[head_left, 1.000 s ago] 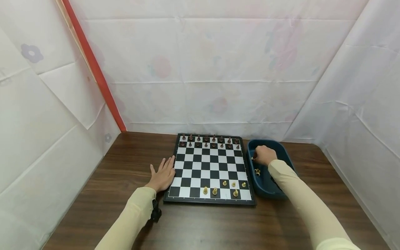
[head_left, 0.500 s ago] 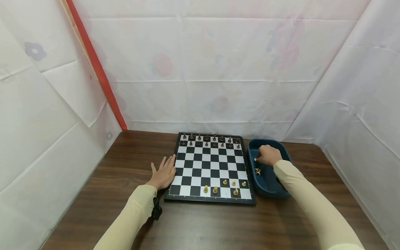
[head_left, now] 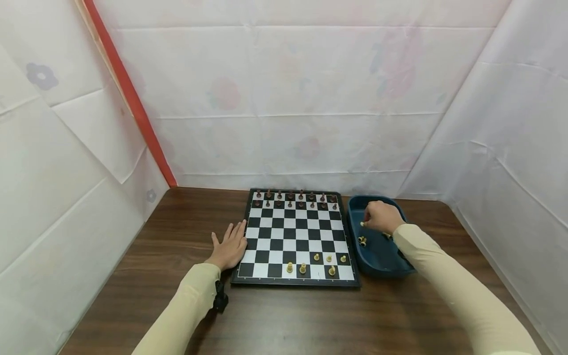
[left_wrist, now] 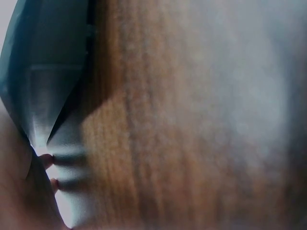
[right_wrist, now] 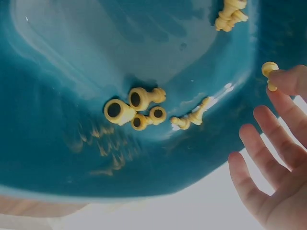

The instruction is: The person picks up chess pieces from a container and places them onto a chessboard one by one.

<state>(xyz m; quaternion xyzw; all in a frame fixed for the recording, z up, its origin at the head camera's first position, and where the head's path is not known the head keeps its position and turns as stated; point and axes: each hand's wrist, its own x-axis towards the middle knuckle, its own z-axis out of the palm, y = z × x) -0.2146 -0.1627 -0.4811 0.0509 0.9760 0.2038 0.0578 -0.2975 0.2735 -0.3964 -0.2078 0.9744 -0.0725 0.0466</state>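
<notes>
A chessboard (head_left: 288, 231) lies on the table with several dark red chess pieces (head_left: 290, 195) on its two far rows. Several cream-yellow pieces (head_left: 303, 268) stand on the near rows, toward the right. My left hand (head_left: 228, 251) rests with spread fingers against the board's left edge. Inside the blue bin (head_left: 382, 272) to the right of the board is my right hand (head_left: 382, 217). Its thumb and index finger pinch a small cream-yellow pawn (right_wrist: 269, 68), while the other fingers extend loosely in the right wrist view.
Several cream-yellow pieces (right_wrist: 146, 97) lie on their sides in the bin, and others (right_wrist: 231, 14) sit farther along its wall. The brown wooden table (head_left: 284, 320) meets white cloth walls (head_left: 284, 98) at the back and sides.
The right hand has shifted slightly rightward inside the bin, and the pinched pawn and more loose pieces show beside it. My left hand has stayed at the board's edge.
</notes>
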